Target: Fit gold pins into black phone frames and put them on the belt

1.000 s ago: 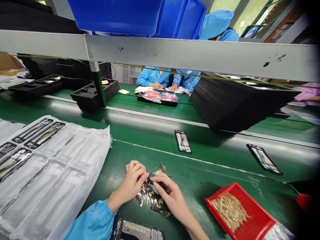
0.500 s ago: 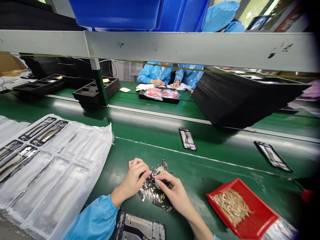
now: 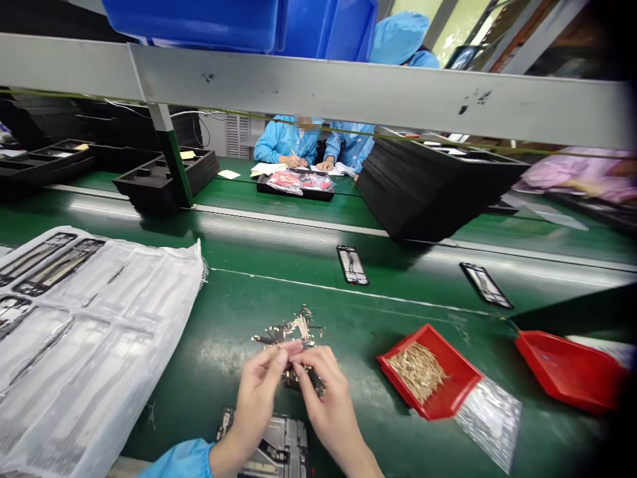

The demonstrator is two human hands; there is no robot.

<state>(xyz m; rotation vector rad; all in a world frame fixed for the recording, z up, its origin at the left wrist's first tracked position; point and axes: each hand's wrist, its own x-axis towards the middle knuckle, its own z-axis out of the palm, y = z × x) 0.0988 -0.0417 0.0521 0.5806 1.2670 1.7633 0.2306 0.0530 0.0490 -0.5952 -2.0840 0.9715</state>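
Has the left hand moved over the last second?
Yes. Against the white line, the left hand has moved back, farther from it toward the bottom of the view.

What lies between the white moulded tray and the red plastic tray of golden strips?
Head view: left hand, right hand, small gold-black parts and a grey rectangular frame.

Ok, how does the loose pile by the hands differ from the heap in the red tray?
The loose pile mixes black and pale gold pieces; the heap looks tan throughout. The pile lies directly on the green tabletop, while the heap sits inside the red tray. The left hand and right hand partly cover the pile; no hand touches the heap. Both have many small, slender pieces.
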